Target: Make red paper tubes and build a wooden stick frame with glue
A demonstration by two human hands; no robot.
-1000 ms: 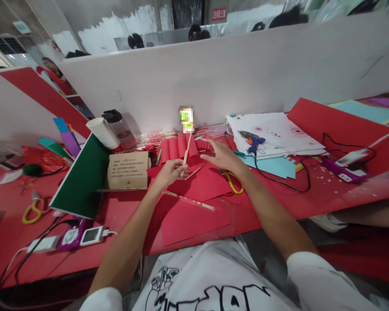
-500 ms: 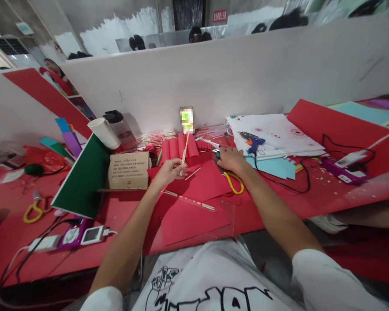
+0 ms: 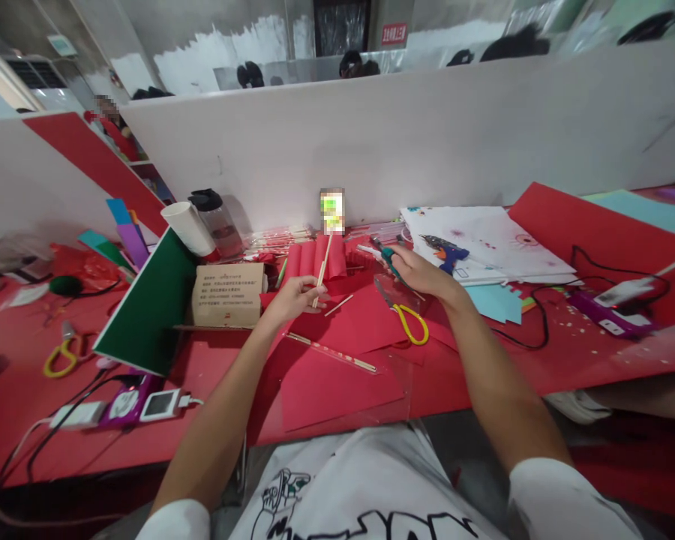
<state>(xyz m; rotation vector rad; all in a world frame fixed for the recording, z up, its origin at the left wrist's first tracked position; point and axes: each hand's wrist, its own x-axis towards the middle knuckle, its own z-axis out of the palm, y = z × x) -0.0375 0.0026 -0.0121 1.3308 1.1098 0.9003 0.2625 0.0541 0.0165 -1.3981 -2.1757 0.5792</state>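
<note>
My left hand (image 3: 297, 298) is closed around a pair of thin wooden chopsticks (image 3: 327, 259), which point up and away over the red paper. In my right hand (image 3: 419, 271) are teal-handled pliers (image 3: 391, 259), their dark jaws pointing left and raised above the table. Yellow-handled scissors (image 3: 413, 324) lie just below that hand. A short piece of stick (image 3: 338, 304) rests on red paper sheets (image 3: 360, 322) between the hands. Nearer me lies a wrapped pair of chopsticks (image 3: 337, 354). Behind the left hand are rolled red paper tubes (image 3: 307, 259).
At left stand a cardboard box (image 3: 228, 295), a green board (image 3: 146, 304), a paper roll (image 3: 188, 229) and a bottle (image 3: 220, 225). A blue glue gun (image 3: 448, 253) lies on white sheets at right. Purple power strips (image 3: 613, 313) trail cables. A white partition (image 3: 427, 142) closes the back.
My right hand has lifted the pliers from beside the scissors and moved slightly right. The left hand still grips the chopsticks in nearly the same place. The view has shifted slightly.
</note>
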